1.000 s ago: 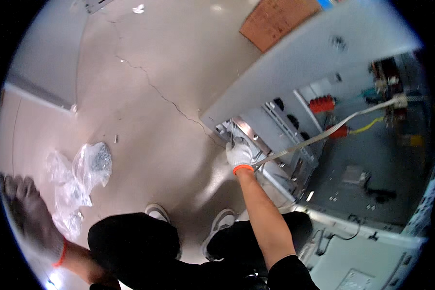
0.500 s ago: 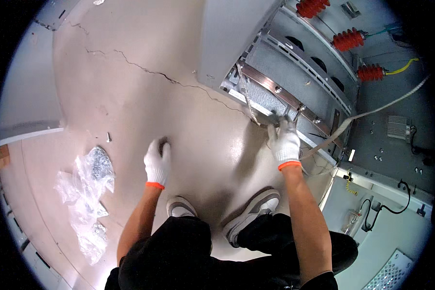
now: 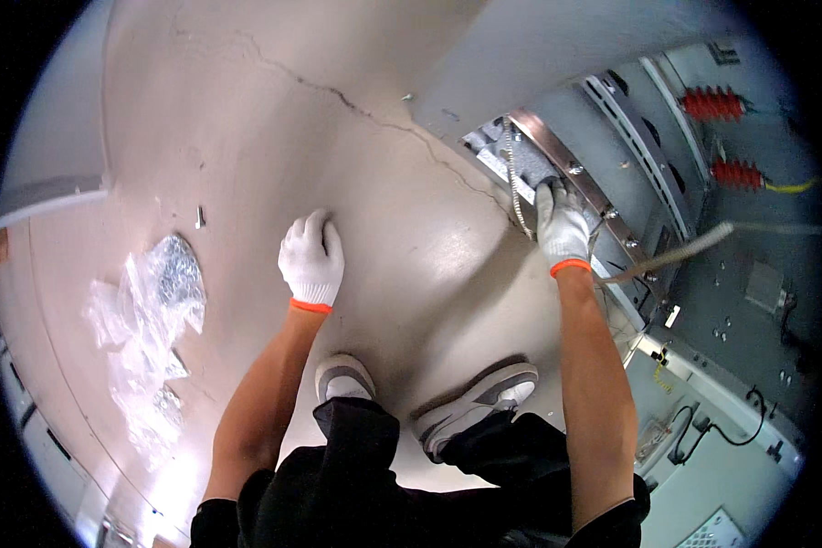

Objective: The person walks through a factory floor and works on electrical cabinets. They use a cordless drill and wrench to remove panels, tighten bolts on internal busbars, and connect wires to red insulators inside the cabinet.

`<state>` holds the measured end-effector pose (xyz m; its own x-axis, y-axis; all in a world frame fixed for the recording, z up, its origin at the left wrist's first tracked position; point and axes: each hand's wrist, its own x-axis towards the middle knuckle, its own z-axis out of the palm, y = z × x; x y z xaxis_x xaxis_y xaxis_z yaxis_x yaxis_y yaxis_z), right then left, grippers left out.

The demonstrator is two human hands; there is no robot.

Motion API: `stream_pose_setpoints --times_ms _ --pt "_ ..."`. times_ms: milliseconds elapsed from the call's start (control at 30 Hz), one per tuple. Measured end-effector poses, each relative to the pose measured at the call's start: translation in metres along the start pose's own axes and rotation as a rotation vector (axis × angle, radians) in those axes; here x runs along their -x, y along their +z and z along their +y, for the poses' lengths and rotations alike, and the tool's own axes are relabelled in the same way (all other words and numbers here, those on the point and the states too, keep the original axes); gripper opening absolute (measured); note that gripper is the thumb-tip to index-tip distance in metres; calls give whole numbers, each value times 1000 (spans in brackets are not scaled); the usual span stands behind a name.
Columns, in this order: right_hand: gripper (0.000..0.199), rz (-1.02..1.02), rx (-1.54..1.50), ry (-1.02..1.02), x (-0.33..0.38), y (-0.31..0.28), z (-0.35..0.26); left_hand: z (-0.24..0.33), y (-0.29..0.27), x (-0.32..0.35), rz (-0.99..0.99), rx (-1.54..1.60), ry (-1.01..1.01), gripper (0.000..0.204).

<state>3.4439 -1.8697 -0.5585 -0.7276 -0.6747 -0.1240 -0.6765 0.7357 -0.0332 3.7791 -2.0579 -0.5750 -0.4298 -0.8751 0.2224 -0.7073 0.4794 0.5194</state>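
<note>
My left hand, in a white knit glove with an orange cuff, hovers over the floor with its fingers curled in. Whatever may lie inside the curl is hidden. My right hand, gloved the same way, reaches into the base of an open metal cabinet. Its fingers are close together beside a long copper bar fixed with bolts. Something dark shows at those fingertips, too small to name. A pale braided cord hangs just left of this hand, and a thicker grey cable runs off to its right.
Red ribbed insulators line the cabinet's right side. On the floor at left lie clear plastic bags of metal hardware and a loose bolt. A grey panel juts out above the copper bar. A crack crosses the floor.
My right hand has moved up and slightly right, deeper along the copper bar. My left hand has risen and turned, its back now showing. The view has shifted, too.
</note>
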Motion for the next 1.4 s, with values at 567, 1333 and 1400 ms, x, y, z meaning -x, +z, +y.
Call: stream_pose_setpoints --times_ms 567,1333,1400 --pt "55 -73 84 111 -13 9 -20 -4 5 -6 6 -27 2 11" --pt "44 23 69 -77 -29 -7 -86 2 2 -7 -52 -52 -16 15" --pt "45 30 21 -50 -28 -11 -92 1 2 -8 -18 -39 13 14"
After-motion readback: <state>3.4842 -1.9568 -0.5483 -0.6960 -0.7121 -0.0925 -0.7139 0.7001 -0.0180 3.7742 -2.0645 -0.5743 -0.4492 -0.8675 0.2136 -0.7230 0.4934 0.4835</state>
